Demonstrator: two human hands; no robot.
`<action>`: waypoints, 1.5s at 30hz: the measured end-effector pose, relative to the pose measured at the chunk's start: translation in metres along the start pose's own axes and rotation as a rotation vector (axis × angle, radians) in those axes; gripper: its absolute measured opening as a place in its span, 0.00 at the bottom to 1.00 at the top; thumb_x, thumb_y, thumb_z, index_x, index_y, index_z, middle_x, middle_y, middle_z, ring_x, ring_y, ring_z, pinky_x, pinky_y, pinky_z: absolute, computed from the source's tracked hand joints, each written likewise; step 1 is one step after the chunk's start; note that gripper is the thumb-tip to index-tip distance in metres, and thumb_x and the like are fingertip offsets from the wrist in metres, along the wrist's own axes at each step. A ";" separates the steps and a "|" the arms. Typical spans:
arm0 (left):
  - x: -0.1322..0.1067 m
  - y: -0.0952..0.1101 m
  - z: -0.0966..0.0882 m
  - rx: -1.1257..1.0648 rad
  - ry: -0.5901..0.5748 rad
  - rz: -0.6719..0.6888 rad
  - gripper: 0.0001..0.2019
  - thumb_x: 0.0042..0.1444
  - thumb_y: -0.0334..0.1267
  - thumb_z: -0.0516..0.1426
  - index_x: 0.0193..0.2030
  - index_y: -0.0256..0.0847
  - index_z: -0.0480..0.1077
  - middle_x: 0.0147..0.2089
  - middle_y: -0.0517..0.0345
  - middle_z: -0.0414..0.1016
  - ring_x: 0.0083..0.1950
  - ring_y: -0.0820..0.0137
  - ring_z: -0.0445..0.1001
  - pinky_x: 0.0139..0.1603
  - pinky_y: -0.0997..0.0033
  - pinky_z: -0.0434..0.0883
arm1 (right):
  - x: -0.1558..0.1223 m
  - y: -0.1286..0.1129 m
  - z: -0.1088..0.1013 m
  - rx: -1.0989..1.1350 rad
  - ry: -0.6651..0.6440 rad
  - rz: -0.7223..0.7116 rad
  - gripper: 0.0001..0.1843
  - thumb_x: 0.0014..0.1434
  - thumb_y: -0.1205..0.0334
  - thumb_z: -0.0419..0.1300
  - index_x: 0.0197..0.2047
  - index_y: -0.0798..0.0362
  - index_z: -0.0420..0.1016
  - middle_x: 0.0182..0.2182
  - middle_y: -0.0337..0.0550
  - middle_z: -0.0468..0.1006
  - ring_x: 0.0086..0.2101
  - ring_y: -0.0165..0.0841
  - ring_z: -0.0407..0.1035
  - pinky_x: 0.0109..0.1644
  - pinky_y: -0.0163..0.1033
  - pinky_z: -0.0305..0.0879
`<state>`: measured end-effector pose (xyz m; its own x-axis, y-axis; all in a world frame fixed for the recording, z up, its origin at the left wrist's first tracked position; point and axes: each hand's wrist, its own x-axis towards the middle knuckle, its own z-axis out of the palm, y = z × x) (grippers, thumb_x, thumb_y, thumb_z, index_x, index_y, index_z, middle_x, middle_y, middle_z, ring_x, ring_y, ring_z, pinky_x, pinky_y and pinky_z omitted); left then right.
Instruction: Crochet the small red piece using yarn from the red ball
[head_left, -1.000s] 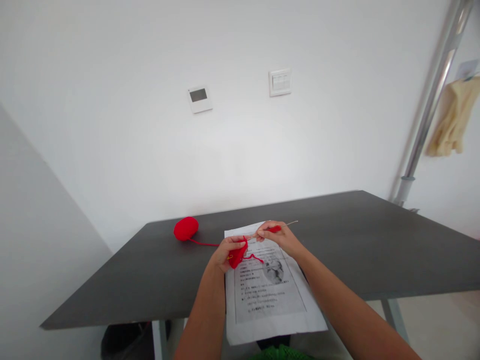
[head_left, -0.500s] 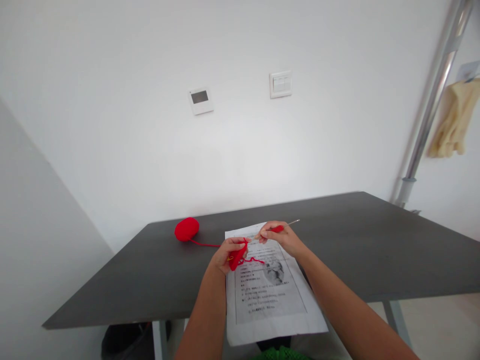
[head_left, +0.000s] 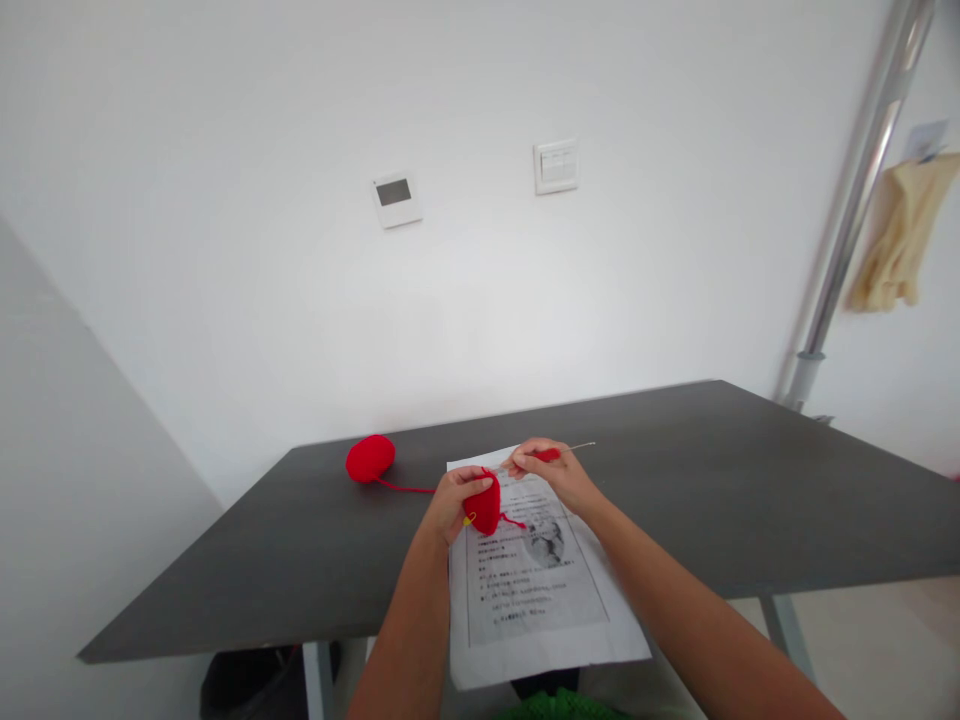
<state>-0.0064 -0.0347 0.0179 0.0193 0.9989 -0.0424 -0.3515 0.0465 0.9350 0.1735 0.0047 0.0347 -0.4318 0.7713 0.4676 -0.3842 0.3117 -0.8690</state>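
Between the fingers and thumb of my left hand (head_left: 451, 500) is a small red crochet piece (head_left: 486, 506), held above a printed sheet. A yellow stitch marker (head_left: 470, 519) hangs from its lower left side, and a short red yarn tail trails off to the right. My right hand (head_left: 551, 475) grips a crochet hook (head_left: 548, 455) with a red handle; its thin metal rear end points up and right. The hook's working tip meets the top of the piece, too small to make out. A strand leads left from my left hand to a red yarn ball (head_left: 370, 458).
The printed sheet (head_left: 540, 640), with a dark picture on it, lies on the dark grey table (head_left: 262, 560) and reaches past its front edge. Behind stands a white wall with a thermostat (head_left: 396, 200) and a switch (head_left: 556, 166). Pale gloves (head_left: 896, 240) hang at the right.
The crochet piece has turned in my left hand, so its broad face and the yellow marker show more fully. My right hand has shifted slightly with the hook. The whole view has moved a little.
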 end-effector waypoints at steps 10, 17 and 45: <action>-0.003 0.003 0.008 0.018 0.014 0.021 0.14 0.32 0.33 0.67 0.29 0.33 0.74 0.24 0.55 0.76 0.24 0.73 0.70 0.27 0.74 0.64 | 0.000 0.004 0.002 -0.231 -0.057 -0.098 0.10 0.53 0.55 0.61 0.33 0.53 0.78 0.32 0.45 0.78 0.34 0.34 0.71 0.40 0.39 0.68; -0.002 0.003 0.011 0.074 -0.007 0.010 0.16 0.32 0.33 0.67 0.32 0.33 0.75 0.25 0.54 0.76 0.23 0.74 0.69 0.28 0.73 0.64 | -0.001 0.008 0.002 -0.345 -0.106 -0.082 0.10 0.51 0.55 0.62 0.34 0.51 0.78 0.33 0.44 0.78 0.36 0.36 0.71 0.43 0.41 0.66; 0.008 -0.005 0.000 0.163 0.088 0.102 0.15 0.30 0.32 0.66 0.30 0.33 0.77 0.27 0.51 0.77 0.30 0.66 0.73 0.35 0.68 0.66 | 0.002 0.003 -0.005 -0.085 -0.085 0.089 0.11 0.49 0.54 0.63 0.29 0.54 0.74 0.27 0.41 0.76 0.31 0.32 0.70 0.40 0.39 0.66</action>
<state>-0.0048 -0.0274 0.0130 -0.0933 0.9951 0.0314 -0.1916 -0.0489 0.9803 0.1754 0.0100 0.0323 -0.5302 0.7491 0.3971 -0.2722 0.2932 -0.9165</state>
